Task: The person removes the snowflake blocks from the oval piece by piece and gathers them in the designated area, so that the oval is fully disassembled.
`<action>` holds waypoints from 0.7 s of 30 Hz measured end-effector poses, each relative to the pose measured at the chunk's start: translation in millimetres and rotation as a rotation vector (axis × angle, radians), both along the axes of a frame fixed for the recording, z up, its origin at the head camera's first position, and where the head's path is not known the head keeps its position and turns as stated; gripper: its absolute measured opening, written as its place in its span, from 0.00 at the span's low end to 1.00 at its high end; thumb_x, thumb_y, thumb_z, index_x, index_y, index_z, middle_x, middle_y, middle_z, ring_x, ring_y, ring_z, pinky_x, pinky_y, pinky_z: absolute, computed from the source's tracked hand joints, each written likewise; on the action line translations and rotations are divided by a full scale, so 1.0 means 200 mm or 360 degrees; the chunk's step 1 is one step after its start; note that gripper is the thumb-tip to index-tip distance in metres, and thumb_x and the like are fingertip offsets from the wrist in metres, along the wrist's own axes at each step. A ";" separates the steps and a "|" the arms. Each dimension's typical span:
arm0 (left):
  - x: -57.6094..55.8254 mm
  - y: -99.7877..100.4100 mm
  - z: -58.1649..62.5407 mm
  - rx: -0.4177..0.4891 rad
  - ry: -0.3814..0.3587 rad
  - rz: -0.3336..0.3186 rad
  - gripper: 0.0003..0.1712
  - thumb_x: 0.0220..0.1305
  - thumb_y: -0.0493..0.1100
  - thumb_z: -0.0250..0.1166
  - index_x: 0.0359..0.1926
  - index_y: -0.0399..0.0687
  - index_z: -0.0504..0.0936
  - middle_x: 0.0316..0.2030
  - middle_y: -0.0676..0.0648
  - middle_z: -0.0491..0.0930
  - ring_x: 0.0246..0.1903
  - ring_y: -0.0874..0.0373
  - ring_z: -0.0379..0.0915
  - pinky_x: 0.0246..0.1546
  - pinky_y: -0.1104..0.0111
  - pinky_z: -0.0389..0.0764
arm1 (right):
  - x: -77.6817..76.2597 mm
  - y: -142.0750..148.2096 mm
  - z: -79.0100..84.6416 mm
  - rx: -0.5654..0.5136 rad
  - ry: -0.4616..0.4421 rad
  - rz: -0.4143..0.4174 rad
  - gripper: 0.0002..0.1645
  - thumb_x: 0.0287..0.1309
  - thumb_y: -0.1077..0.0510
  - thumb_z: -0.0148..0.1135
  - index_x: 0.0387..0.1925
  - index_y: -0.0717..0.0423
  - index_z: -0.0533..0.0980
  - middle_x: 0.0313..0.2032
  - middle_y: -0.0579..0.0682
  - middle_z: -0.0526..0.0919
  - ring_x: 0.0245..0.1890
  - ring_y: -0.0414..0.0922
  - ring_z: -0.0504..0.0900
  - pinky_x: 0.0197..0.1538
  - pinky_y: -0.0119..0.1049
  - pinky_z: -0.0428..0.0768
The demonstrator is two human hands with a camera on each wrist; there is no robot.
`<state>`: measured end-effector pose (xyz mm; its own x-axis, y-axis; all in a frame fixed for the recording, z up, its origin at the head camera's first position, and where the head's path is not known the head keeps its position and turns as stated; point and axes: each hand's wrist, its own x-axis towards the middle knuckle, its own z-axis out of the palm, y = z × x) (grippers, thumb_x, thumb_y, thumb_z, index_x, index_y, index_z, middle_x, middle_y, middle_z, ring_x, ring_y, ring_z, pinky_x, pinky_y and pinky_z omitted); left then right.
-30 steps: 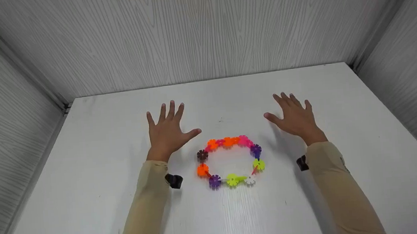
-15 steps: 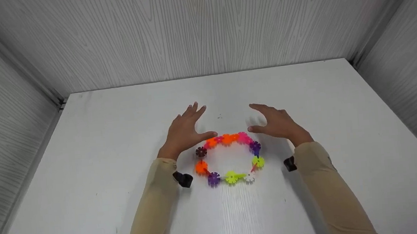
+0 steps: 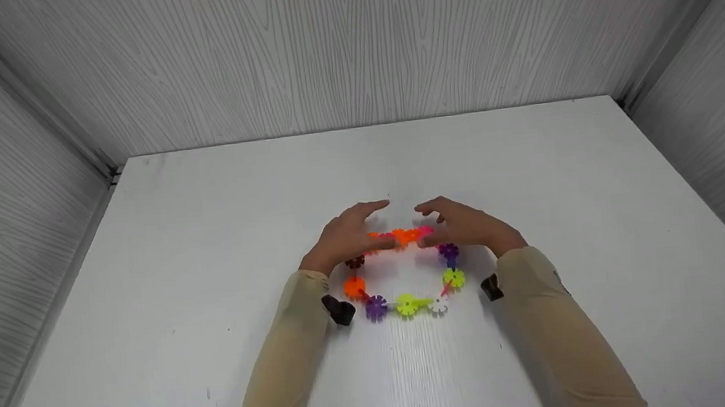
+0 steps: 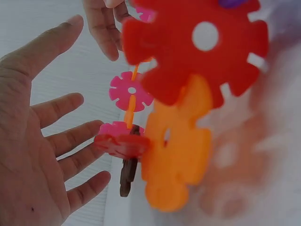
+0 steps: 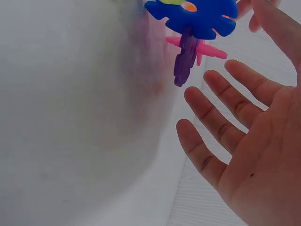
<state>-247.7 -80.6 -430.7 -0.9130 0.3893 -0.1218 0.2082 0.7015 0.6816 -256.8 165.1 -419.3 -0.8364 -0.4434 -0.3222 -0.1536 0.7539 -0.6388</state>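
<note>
A ring of linked plastic snowflake discs (image 3: 407, 305) in several colours lies on the white table. Over its far left part reaches my left hand (image 3: 345, 236), thumb and fingers spread apart and hiding some discs from the head camera. Opposite it, at the far right part, my right hand (image 3: 468, 224) is held with its fingers extended. In the left wrist view a red disc (image 4: 235, 52) and an orange disc (image 4: 178, 150) stand close beside the left palm. The right wrist view has a blue disc (image 5: 207, 21) and a purple disc (image 5: 186, 59) near the right fingertips. Neither hand visibly grips a disc.
Grey wood-grain panels rise behind the white table (image 3: 208, 209), at the back (image 3: 350, 49) and on both sides. A black wrist camera (image 3: 338, 310) sits at the left cuff, and another black camera (image 3: 491, 287) at the right cuff.
Both hands have come inward from either side of the ring to its far part, their spread fingers turning toward each other. The ring keeps its shape and place on the table.
</note>
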 end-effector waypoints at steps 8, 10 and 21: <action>-0.01 0.04 -0.02 -0.0081 0.0020 -0.0088 0.44 0.50 0.65 0.70 0.67 0.59 0.69 0.63 0.48 0.72 0.61 0.49 0.68 0.64 0.48 0.65 | 0.00 -0.07 -0.02 0.0102 0.0048 0.0069 0.41 0.54 0.39 0.66 0.67 0.47 0.65 0.62 0.52 0.71 0.60 0.52 0.71 0.67 0.54 0.67; -0.02 0.05 -0.03 -0.0095 0.0035 -0.0091 0.43 0.50 0.64 0.70 0.66 0.58 0.70 0.60 0.47 0.74 0.59 0.49 0.69 0.63 0.49 0.67 | 0.00 -0.08 -0.02 0.0112 0.0047 0.0062 0.39 0.55 0.40 0.66 0.66 0.47 0.66 0.61 0.52 0.72 0.59 0.51 0.71 0.66 0.53 0.67; -0.03 0.04 -0.06 -0.0066 -0.0090 -0.0076 0.39 0.50 0.63 0.71 0.63 0.59 0.73 0.55 0.47 0.78 0.48 0.52 0.74 0.52 0.56 0.76 | -0.01 -0.11 -0.04 0.0116 0.0076 0.0071 0.26 0.62 0.49 0.62 0.61 0.46 0.71 0.58 0.53 0.76 0.56 0.52 0.75 0.64 0.52 0.70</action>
<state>-253.2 -72.7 -443.5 -0.8848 0.4256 -0.1896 0.2039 0.7196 0.6638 -259.6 144.0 -427.8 -0.8316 -0.4570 -0.3154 -0.2167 0.7901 -0.5734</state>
